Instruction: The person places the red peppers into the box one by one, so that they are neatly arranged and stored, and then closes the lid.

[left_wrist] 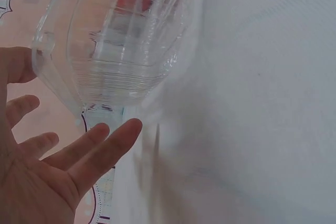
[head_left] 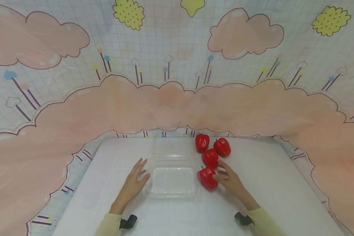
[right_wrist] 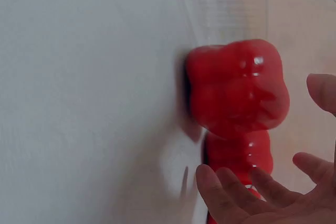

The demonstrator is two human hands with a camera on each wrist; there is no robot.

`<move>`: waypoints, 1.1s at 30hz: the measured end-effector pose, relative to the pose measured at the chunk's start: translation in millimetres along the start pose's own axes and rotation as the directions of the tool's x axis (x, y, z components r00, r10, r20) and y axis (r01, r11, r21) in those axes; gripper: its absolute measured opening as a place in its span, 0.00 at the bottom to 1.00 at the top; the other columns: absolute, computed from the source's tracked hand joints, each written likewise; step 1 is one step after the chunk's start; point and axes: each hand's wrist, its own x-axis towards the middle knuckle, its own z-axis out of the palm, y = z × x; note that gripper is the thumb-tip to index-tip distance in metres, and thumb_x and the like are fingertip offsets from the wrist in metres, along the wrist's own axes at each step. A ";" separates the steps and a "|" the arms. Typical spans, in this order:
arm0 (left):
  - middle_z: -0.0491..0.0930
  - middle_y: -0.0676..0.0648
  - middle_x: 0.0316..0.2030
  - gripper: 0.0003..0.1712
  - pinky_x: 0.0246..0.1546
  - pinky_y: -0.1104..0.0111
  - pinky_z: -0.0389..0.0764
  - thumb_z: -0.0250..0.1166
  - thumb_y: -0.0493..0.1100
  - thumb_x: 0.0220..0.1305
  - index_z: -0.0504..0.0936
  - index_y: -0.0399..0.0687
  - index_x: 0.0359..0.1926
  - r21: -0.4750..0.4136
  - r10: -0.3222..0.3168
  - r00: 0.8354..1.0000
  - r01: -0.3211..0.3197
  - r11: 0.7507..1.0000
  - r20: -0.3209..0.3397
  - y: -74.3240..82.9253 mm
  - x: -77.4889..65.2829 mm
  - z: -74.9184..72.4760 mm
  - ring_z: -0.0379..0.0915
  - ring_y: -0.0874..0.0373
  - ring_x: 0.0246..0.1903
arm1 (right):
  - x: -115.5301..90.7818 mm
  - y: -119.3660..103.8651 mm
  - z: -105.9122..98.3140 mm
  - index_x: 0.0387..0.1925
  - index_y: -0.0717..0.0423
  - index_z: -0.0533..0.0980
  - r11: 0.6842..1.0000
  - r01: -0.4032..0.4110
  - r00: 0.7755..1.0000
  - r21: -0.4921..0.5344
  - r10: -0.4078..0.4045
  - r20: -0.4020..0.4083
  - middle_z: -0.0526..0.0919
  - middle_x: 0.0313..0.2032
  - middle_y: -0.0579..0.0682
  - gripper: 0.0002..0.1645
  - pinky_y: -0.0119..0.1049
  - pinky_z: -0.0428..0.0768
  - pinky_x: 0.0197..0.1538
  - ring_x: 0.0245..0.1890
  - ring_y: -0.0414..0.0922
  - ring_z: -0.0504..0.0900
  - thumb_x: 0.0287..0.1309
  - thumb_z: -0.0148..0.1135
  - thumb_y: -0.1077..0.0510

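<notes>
A clear plastic clamshell box (head_left: pixel 173 183) lies with its lid (head_left: pixel 172 149) folded back on the white table. My left hand (head_left: pixel 132 184) is just left of the box, fingers spread and holding nothing. In the left wrist view its thumb is at the edge of the clear box (left_wrist: pixel 113 56); whether it touches cannot be told. Right of the box, my right hand (head_left: pixel 232 182) reaches with parted fingers beside the nearest red bell pepper (head_left: pixel 207 178). In the right wrist view a gap shows between the fingers and that glossy bell pepper (right_wrist: pixel 239 87).
Behind the nearest pepper are a second red bell pepper (head_left: pixel 210 157), one at the back left (head_left: pixel 202 143) and one at the back right (head_left: pixel 222 147). The white table (head_left: pixel 268 170) ends at a patterned cloth backdrop (head_left: pixel 177 105).
</notes>
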 end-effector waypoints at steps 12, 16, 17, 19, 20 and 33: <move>0.51 0.44 0.77 0.33 0.41 0.69 0.87 0.60 0.39 0.68 0.64 0.50 0.72 -0.128 -0.021 0.999 0.027 0.991 0.049 -4.0 -7.6 2.3 0.74 0.39 0.60 | -3.8 0.6 11.4 0.73 0.45 0.59 0.999 0.042 0.999 0.009 -0.042 -0.003 0.68 0.67 0.58 0.49 0.48 0.85 0.54 0.64 0.61 0.73 0.53 0.72 0.47; 0.54 0.46 0.76 0.32 0.42 0.70 0.87 0.62 0.38 0.66 0.67 0.47 0.71 -0.134 -0.018 0.999 0.024 0.991 0.050 -4.0 -9.0 2.3 0.75 0.40 0.59 | -3.5 0.6 13.5 0.72 0.45 0.59 0.999 0.039 0.999 0.018 -0.039 -0.003 0.69 0.67 0.57 0.49 0.48 0.85 0.54 0.63 0.61 0.73 0.52 0.73 0.48; 0.54 0.46 0.76 0.32 0.42 0.70 0.87 0.62 0.38 0.66 0.68 0.47 0.70 -0.129 -0.020 0.999 0.026 0.991 0.049 -4.0 -9.4 2.4 0.76 0.40 0.59 | -3.2 0.8 14.2 0.72 0.44 0.60 0.999 0.035 0.999 0.018 -0.035 -0.002 0.69 0.66 0.57 0.49 0.48 0.85 0.54 0.63 0.60 0.73 0.51 0.73 0.48; 0.55 0.47 0.76 0.32 0.42 0.70 0.87 0.63 0.38 0.65 0.68 0.46 0.70 -0.122 -0.025 0.998 0.031 0.992 0.050 -4.4 -9.6 2.9 0.76 0.41 0.59 | -2.7 1.1 15.5 0.72 0.44 0.60 0.999 0.030 1.000 0.012 -0.030 0.001 0.70 0.66 0.56 0.50 0.48 0.85 0.54 0.63 0.60 0.73 0.51 0.74 0.47; 0.55 0.47 0.76 0.33 0.42 0.70 0.87 0.63 0.38 0.65 0.68 0.46 0.70 -0.117 -0.027 0.998 0.033 0.993 0.050 -4.5 -9.7 3.0 0.76 0.41 0.59 | -2.7 1.0 16.1 0.72 0.43 0.60 1.000 0.026 1.000 0.009 -0.026 0.002 0.70 0.66 0.56 0.50 0.48 0.85 0.54 0.64 0.60 0.73 0.50 0.74 0.47; 0.61 0.45 0.74 0.30 0.38 0.77 0.85 0.64 0.34 0.62 0.72 0.38 0.66 -0.137 0.018 0.999 -0.012 0.991 0.037 -8.5 -10.2 3.1 0.80 0.42 0.54 | 1.0 -2.1 21.5 0.72 0.43 0.60 1.000 0.000 1.000 -0.025 0.000 0.008 0.70 0.65 0.55 0.54 0.49 0.86 0.52 0.63 0.57 0.72 0.45 0.77 0.48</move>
